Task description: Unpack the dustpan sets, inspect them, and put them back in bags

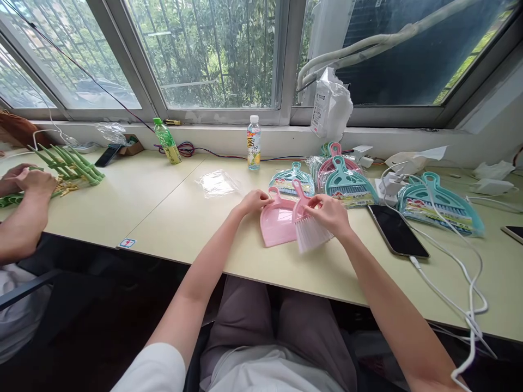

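Observation:
A pink dustpan [278, 224] lies on the pale yellow table in front of me, its handle pointing away. My left hand [256, 202] is closed at the left side of that handle, thumb and fingers pinching it. My right hand [329, 213] grips a small pink hand brush [301, 209] near the base of its handle. The brush overlaps the dustpan's right side, with its pale bristles fanned toward me. Just behind is a wrapped teal dustpan-and-brush set [295, 175]. A clear plastic bag [218, 183] lies to the left of my left hand.
More wrapped sets [347, 182] are piled at the back right, another teal set [439, 204] beyond them. A phone [397, 231] with white cables [469, 267] lies right. Two bottles stand at the back, one clear [254, 142], one green [166, 141]. Another person's hands [35, 182] work at left.

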Demonstrator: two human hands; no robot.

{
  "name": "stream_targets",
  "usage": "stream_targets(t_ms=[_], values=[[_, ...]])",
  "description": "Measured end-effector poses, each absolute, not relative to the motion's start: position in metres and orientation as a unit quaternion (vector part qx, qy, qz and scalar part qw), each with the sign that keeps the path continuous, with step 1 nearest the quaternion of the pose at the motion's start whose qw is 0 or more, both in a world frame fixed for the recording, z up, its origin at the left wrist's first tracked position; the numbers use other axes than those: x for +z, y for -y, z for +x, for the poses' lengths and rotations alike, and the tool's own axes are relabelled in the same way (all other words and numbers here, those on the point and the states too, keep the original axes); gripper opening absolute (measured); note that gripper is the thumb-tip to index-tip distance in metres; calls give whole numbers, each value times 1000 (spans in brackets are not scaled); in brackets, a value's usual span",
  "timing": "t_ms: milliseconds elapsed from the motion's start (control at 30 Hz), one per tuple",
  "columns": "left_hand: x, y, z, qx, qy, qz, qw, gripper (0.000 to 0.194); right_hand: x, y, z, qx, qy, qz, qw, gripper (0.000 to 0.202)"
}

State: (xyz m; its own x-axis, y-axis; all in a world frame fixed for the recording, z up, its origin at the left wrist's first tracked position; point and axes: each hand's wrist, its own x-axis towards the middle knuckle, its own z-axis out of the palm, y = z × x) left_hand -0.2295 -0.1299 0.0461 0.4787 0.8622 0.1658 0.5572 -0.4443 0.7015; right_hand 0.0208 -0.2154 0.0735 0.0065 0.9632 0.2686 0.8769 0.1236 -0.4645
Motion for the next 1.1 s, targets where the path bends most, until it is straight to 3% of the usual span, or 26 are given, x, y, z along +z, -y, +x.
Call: stream_targets(t_ms=[133, 233, 433, 567, 733, 1100], values=[[53, 137, -227, 169, -354, 791, 469, 49, 58, 216, 6, 25, 732, -649, 206, 21], [54, 133, -238, 191, -373, 767, 485, 45, 50, 213, 3, 22, 739, -646, 191, 25], [39, 120, -248, 269, -468, 798, 268, 39, 46, 209, 3, 34, 750, -633, 191, 29], [32, 125, -232, 296, -469, 825, 107, 55, 45, 209, 1, 36, 760, -621, 187, 30], [34, 132, -221, 243, -431, 867, -56, 38, 44, 209, 1, 26, 777, -599, 190, 30], [35, 137, -211, 163, -359, 899, -190, 29, 41, 209, -2, 22, 788, -582, 198, 27]])
